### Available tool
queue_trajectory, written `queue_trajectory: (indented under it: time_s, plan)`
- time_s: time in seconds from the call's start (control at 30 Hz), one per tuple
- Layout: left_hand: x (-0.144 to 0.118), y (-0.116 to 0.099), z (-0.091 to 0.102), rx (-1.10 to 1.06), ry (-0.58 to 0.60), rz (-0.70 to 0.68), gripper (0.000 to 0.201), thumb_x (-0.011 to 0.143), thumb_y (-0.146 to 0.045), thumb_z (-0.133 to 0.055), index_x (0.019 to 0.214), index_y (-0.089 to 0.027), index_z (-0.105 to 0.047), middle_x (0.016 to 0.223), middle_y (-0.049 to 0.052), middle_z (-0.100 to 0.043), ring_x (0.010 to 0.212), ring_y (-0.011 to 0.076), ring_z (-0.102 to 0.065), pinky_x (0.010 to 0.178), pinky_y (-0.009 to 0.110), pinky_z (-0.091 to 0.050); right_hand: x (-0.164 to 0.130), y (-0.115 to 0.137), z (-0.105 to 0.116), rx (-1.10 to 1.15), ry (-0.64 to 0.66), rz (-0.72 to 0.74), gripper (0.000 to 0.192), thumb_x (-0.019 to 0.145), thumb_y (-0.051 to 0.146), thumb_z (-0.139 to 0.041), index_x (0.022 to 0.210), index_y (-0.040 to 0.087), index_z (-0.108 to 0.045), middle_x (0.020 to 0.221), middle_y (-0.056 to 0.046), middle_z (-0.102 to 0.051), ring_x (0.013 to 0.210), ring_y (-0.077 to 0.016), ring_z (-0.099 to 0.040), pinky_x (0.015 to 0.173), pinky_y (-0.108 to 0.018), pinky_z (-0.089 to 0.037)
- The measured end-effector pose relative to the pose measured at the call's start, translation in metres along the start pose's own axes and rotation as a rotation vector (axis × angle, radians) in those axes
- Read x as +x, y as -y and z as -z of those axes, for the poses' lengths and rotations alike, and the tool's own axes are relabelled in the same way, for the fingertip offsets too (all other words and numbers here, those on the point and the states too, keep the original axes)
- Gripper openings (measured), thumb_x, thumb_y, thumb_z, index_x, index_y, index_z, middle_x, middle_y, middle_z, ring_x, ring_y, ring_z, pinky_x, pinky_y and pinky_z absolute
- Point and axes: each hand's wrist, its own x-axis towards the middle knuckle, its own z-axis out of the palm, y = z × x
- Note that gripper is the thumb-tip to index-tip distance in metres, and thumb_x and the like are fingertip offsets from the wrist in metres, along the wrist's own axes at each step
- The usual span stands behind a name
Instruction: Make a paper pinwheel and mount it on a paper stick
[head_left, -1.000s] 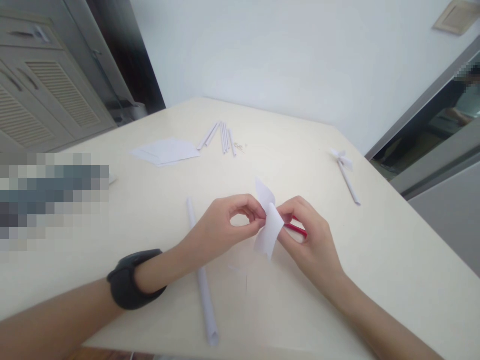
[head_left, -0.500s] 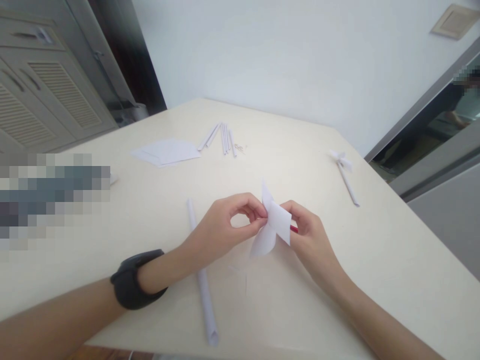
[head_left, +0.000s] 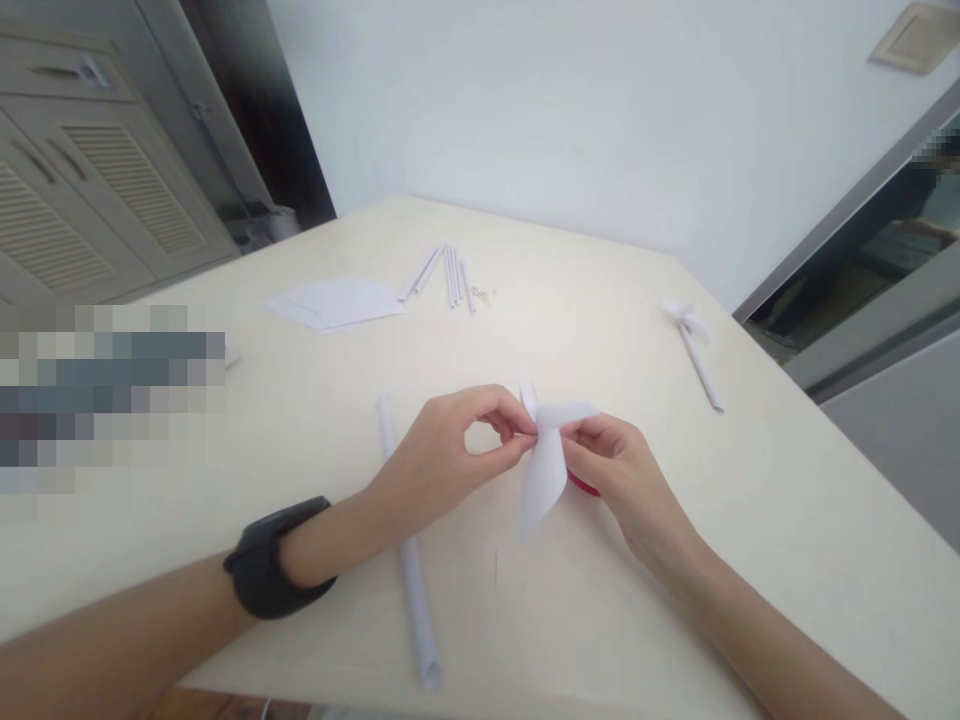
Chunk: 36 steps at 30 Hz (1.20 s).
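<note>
Two bare forearms, no sleeves, broad black wristband (head_left: 277, 558) snug on the left wrist

Counts on the table, as I saw them

I counted two hands, left hand (head_left: 442, 455) and right hand (head_left: 619, 470), one folded paper piece (head_left: 546, 460) between them, one red item (head_left: 583, 486) partly hidden, one long paper roll (head_left: 409, 560), one finished pinwheel (head_left: 696, 348), one stack of flat sheets (head_left: 335, 302), a bundle of roughly five thin paper sticks (head_left: 448, 275), and one black wristband (head_left: 274, 558).
</note>
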Motion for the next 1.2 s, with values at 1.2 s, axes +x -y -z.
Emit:
queue_trajectory:
  time_s: [1.2]
  plan:
    - [0.007,0.003,-0.004,-0.653,0.195,0.343,0.014,0.074,-0.031,-0.066,0.073,-0.017,-0.062,0.084,0.003,-0.067,0.081,0.0195,-0.060,0.072,0.031,-0.043,-0.004,0.023,0.010,0.396,0.331,-0.088,0.013,0.077,0.015,-0.066,0.087,0.020,-0.060,0.081,0.001,-0.060,0.077,-0.0117,-0.056,0.073,-0.025,-0.042]
